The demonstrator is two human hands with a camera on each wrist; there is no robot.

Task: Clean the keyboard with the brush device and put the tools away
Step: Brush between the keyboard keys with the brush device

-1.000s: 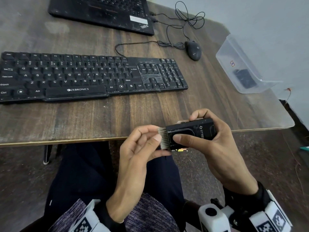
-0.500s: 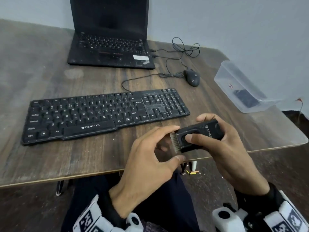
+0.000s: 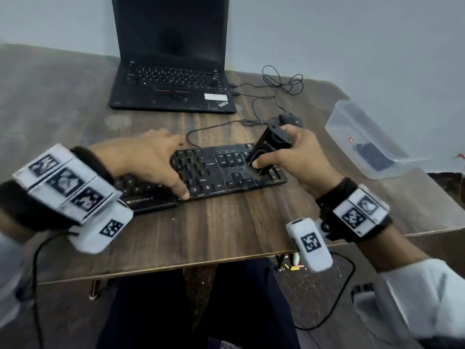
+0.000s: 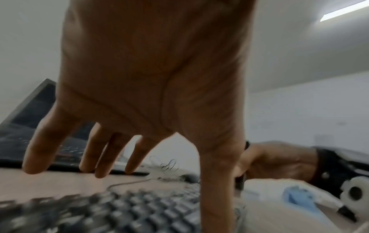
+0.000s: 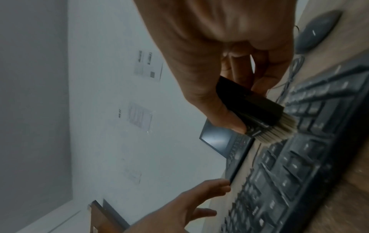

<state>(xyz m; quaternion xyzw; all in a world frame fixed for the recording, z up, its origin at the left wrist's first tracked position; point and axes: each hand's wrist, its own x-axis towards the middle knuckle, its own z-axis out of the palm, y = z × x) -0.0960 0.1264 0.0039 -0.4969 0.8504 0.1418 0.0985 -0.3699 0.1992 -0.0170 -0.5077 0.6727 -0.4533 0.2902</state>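
The right hand (image 3: 299, 157) grips the black brush device (image 3: 270, 149) with the thumb on its near face and the fingers curled round the far side, holding it tilted so that the bristle end points down and toward the person. In the right wrist view the pale bristles (image 5: 279, 130) meet the keys at the right end of the black keyboard (image 3: 214, 172), about where the arrow keys and the number pad adjoin. The left hand (image 3: 148, 159) lies spread over the middle of the keyboard, fingers straight and splayed, holding nothing; its thumb tip rests at the near edge by the bottom row, while the left wrist view shows the other fingertips (image 4: 99, 167) reaching past the far edge toward the wooden table (image 3: 226, 233). Whether the palm presses on the keys cannot be told. The 2 hands are well apart, with a stretch of keys between them. Behind the keyboard stands an open black laptop (image 3: 173, 79), with a black mouse (image 3: 289, 119) and its tangled cable just beyond the right hand, and a clear plastic box (image 3: 357, 137) lies tipped near the table's right edge. Compared with 0.5 s ago, the brush has left the space in front of the table edge, where both hands held it with the left fingers at the bristles; the left hand has let go and come to rest on the keyboard.
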